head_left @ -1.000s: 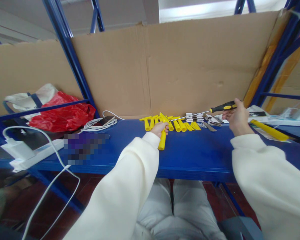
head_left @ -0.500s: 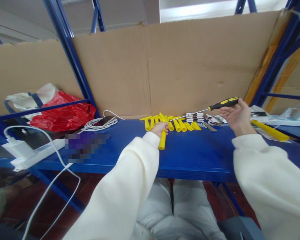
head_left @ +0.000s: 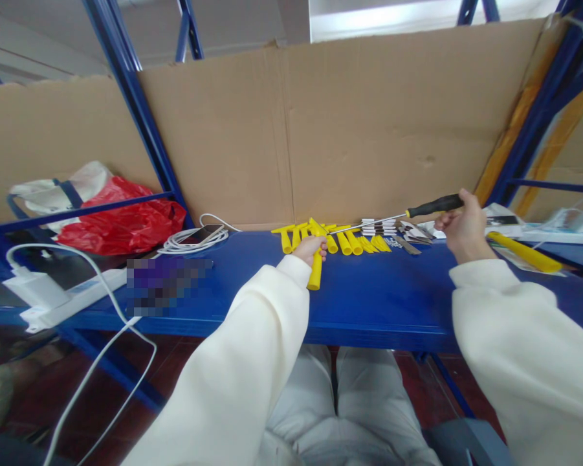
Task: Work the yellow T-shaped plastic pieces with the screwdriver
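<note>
My left hand [head_left: 312, 247] is closed around a yellow plastic handle [head_left: 314, 279], its wide round end pointing toward me over the blue table. My right hand [head_left: 466, 226] grips the end of a black-and-yellow screwdriver [head_left: 434, 206]. The screwdriver's long shaft slopes down leftward, and its tip meets the upper part of the handle beside my left fingers. Behind and beside my left hand lie several more yellow handles [head_left: 353, 243]. To their right are small yellow wedge-shaped pieces [head_left: 379, 244], tiny metal parts [head_left: 395, 242] and flat metal blades [head_left: 407, 245].
Stacked white-and-dark packets [head_left: 378, 227] lie against the cardboard wall [head_left: 369, 129]. A yellow tube [head_left: 524, 252] rests at the right. On the left are a coiled white cable [head_left: 194, 239], a red plastic bag [head_left: 121, 217] and a power strip [head_left: 72, 301]. Blue posts [head_left: 150, 123] frame the table.
My right hand has turned on the screwdriver's grip and its fingers have curled in more. The grip has rotated, its yellow patches now out of sight. My left hand keeps its place.
</note>
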Available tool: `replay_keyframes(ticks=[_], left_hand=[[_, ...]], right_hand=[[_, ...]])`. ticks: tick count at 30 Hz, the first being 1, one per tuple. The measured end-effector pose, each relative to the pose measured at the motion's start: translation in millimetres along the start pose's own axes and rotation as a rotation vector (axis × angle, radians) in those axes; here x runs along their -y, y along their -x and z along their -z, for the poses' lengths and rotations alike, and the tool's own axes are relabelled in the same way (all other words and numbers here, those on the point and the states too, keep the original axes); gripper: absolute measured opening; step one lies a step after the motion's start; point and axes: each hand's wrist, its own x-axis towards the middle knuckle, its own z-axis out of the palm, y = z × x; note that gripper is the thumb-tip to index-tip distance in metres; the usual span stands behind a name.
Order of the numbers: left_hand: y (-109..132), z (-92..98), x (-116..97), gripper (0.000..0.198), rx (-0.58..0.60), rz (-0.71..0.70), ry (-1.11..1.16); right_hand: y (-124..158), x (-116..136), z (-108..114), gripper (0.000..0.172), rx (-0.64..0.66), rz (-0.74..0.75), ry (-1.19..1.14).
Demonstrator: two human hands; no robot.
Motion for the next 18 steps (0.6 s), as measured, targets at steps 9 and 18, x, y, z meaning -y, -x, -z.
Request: replay_keyframes(ticks=[9,18], left_hand=[[-4,1.1,2,0.026,-0.011,-0.010,0.003],[-5,1.2,2,0.027,-0.015,-0.014,0.001]], right_hand=[[0,7,3,0.039,-0.008,-0.127,0.102],[14,14,-3,0.043,0.042,-0.149,0.105]])
